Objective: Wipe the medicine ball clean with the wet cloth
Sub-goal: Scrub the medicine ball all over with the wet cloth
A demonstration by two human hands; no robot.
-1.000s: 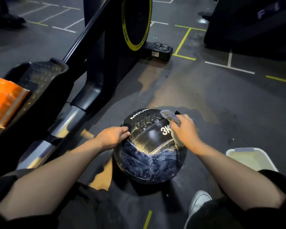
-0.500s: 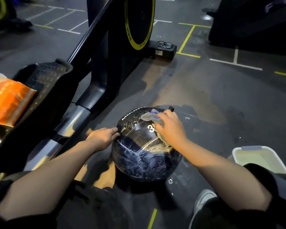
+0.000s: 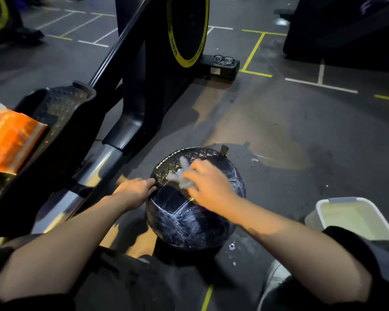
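The medicine ball (image 3: 195, 212) is seated on the floor near the person. It is steadied at its left side by the flat left hand (image 3: 136, 191). The wet cloth (image 3: 182, 178) is gripped by the right hand (image 3: 208, 184) against the top. Near panels are streaked wet; far and lower areas are judged outstanding.

black ball (image 3: 189, 223), pale grey cloth (image 3: 180, 178)

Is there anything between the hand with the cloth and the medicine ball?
Nothing visible. The right hand presses the wet cloth straight onto the top of the medicine ball. The left hand holds the ball's left side, clear of the cloth.
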